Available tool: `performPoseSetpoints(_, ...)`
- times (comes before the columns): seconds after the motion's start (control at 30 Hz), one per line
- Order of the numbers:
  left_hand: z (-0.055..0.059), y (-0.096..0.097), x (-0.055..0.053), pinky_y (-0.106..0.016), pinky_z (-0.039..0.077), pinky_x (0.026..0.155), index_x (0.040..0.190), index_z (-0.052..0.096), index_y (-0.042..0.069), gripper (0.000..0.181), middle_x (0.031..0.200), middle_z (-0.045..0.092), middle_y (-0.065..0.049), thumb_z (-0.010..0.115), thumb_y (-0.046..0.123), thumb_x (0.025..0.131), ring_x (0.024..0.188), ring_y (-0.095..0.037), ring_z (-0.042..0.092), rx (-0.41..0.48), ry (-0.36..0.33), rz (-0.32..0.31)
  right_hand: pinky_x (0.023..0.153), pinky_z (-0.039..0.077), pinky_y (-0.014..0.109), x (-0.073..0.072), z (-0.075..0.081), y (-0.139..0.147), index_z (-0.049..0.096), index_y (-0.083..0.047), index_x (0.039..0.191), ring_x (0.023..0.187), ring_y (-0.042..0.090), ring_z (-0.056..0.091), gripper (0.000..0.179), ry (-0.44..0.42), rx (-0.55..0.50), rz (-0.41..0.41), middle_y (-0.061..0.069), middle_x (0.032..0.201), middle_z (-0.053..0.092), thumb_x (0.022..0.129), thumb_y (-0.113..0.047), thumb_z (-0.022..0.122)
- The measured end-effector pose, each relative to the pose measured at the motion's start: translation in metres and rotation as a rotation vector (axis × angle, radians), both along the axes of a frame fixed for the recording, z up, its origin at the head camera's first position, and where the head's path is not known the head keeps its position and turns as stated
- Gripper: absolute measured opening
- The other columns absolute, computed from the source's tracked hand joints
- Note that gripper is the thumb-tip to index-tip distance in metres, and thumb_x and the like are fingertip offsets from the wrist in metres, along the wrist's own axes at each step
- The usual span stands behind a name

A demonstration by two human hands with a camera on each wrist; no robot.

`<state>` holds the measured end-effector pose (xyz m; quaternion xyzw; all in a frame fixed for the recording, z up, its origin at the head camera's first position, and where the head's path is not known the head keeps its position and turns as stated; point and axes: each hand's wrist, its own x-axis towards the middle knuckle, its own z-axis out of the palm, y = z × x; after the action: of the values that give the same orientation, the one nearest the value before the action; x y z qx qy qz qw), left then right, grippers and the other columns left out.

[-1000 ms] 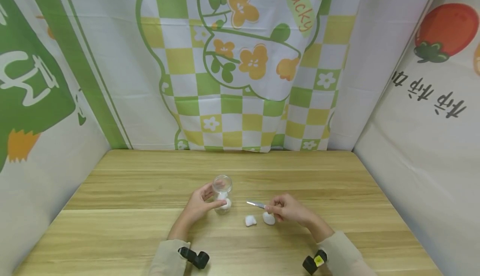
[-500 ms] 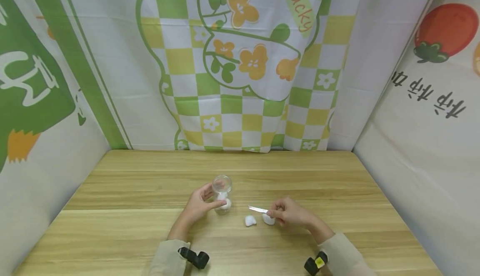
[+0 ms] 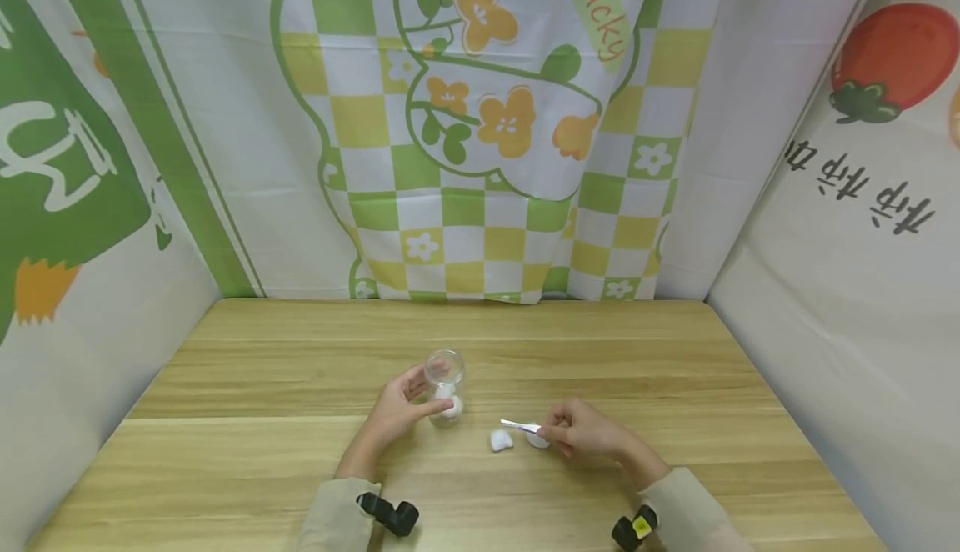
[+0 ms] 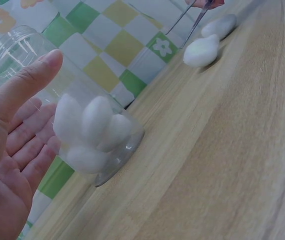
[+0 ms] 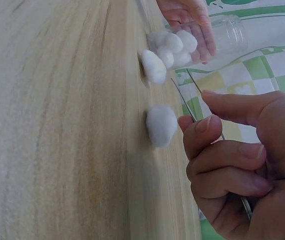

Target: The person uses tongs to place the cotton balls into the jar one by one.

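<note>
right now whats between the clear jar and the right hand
Two white cotton balls and the metal tweezers jutting from the right hand; the head view shows this.

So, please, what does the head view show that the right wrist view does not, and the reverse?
Only the head view shows the sleeves, the black wrist cameras and the red fruit print.

Only the right wrist view shows the gap between the two prongs of the tweezers.

Both show the left hand holding the clear jar with white balls inside, the right hand holding the tweezers, two loose white balls on the table, and the checked cloth.
</note>
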<state>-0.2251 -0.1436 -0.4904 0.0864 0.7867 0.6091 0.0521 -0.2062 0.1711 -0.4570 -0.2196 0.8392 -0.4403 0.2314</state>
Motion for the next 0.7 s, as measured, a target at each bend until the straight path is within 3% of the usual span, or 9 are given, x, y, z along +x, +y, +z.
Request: performPoseSetpoints(0.7,0.0002,0.0003,0.0006,-0.05,0.04,0.116,0.14,0.047,0.006,0.07,0.144,0.052,-0.018,0.079,0.022,0.08,0.135,-0.039,0.048,-0.001,0.003,0.002,0.042,0.024,0.012,0.0021,-0.0013,0.0008,0.061,0.007,0.082,0.045,0.002,0.035,0.029,-0.019,0.068,0.004,-0.006,0.051,0.047,0.093,-0.02,0.063)
